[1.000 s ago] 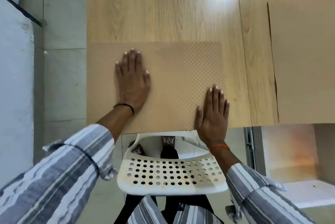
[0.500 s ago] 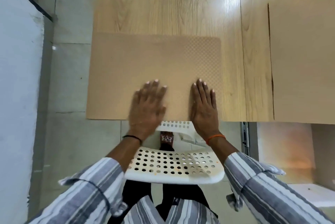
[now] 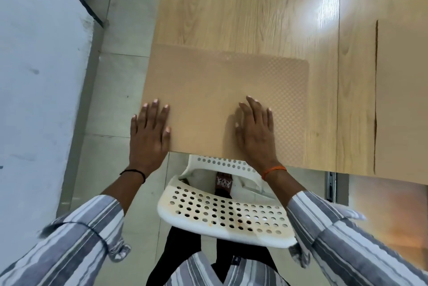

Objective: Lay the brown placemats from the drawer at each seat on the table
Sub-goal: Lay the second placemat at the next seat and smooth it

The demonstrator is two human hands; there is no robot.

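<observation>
A brown placemat point(image 3: 215, 91) lies flat at the near left corner of the light wooden table point(image 3: 250, 10). My left hand point(image 3: 149, 134) rests palm down on the mat's near left corner, fingers spread, partly past the table edge. My right hand point(image 3: 256, 133) lies flat on the mat near its front edge, fingers apart. Neither hand grips anything. A second brown placemat point(image 3: 403, 100) lies on the table at the right, cut off by the frame.
A white perforated chair point(image 3: 222, 214) stands tucked under the table edge right in front of me. A pale wall point(image 3: 34, 77) runs along the left, with tiled floor point(image 3: 111, 112) between it and the table. An open drawer's metal rail point(image 3: 331, 184) shows at lower right.
My left hand has slid left to the mat's near left corner. My right hand has shifted slightly right. The view has moved, so the mat sits lower and more central.
</observation>
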